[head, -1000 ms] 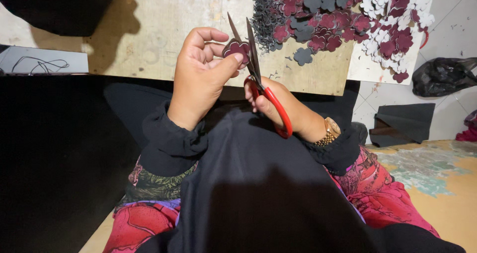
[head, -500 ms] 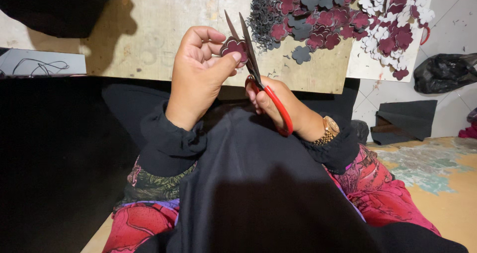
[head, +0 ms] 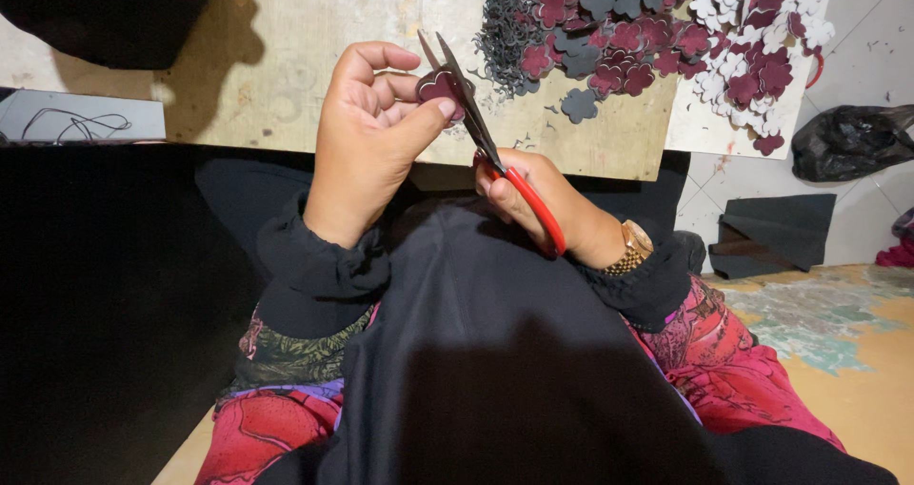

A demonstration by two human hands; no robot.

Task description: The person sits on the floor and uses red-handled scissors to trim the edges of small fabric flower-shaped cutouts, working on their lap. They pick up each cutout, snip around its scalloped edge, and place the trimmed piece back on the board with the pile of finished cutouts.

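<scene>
Near the top centre of the frame, I see my left hand (head: 367, 138) pinching a small dark maroon flower-shaped foam cutout (head: 439, 89) between thumb and fingers. My right hand (head: 533, 199) is closed around the red handles of steel-bladed scissors (head: 481, 138), whose 2 blades stand parted around the cutout's edge. Beyond, on the pale wooden tabletop (head: 286, 38), a heap of maroon, grey and white cut flower shapes (head: 666, 38) fills the upper right.
</scene>
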